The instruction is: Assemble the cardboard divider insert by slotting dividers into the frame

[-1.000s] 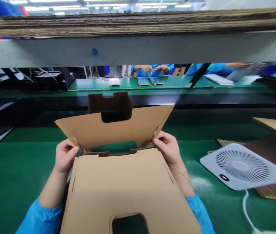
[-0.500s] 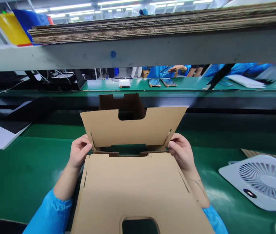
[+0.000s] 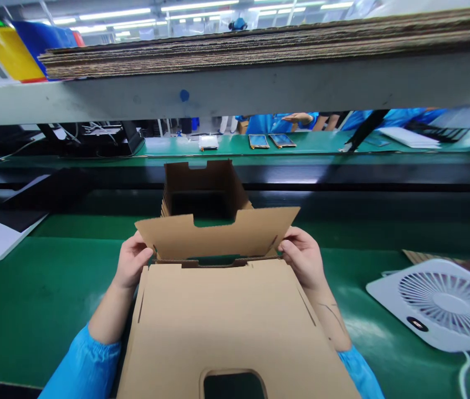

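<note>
A brown cardboard box [image 3: 222, 321] stands close in front of me, with a rounded cutout near its lower edge. Its far flap [image 3: 214, 237], notched in the middle and slit near both corners, tilts up and away. At the flap's left corner, my left hand [image 3: 132, 259] pinches the cardboard between thumb and fingers. My right hand [image 3: 302, 256] grips the opposite corner the same way. The fingertips behind the flap are hidden. Just beyond it stands a second, open cardboard box [image 3: 199, 176] with a dark inside.
A white fan [image 3: 446, 305] lies on the green table at right. White sheets and a black folder [image 3: 44, 197] are at left. Overhead, a shelf [image 3: 226, 97] carries stacked flat cardboard [image 3: 260, 50]. Small screens [image 3: 259, 141] rest on the far bench near a person in blue.
The far flap has folded down towards the box, its upper edge lower now, showing more of the open box behind. Both hands keep their hold. The view has shifted slightly.
</note>
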Available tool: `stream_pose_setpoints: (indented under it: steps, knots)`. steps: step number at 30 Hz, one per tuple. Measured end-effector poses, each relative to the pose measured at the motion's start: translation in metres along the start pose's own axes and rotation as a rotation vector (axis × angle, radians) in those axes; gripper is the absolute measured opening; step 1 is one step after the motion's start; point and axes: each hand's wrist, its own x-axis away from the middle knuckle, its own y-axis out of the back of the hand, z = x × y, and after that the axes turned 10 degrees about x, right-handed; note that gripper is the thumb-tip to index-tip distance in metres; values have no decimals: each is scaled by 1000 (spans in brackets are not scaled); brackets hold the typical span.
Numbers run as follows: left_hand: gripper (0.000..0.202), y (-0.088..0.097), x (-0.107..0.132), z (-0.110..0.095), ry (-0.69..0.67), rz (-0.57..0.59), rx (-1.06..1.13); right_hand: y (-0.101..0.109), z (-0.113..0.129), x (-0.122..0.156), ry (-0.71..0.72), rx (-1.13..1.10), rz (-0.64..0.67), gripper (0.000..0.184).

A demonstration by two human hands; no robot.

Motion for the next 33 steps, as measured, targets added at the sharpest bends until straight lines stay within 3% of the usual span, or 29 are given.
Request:
stream_pose_setpoints:
  steps: [6,13,18,22,27,33]
  knots:
    - [45,-2,-1,-2,57,29,-9,6,-13,2,-18,36,-10,42]
    - [41,-2,-1,-4,96,157,53,5,-10,3,-39,-11,5,47]
    - [44,-2,1,-2,-64,91,74,2,-4,7,-74,-98,18,53]
    - [33,-6,6,-5,-104,40,102,2,-4,12,-47,-197,57,46]
    - [35,-15,12,-11,-163,1,140,-4,-3,13,8,-267,-40,25]
    - [39,-16,12,-12,-210,-56,55,-12,-2,8,48,-159,-168,27]
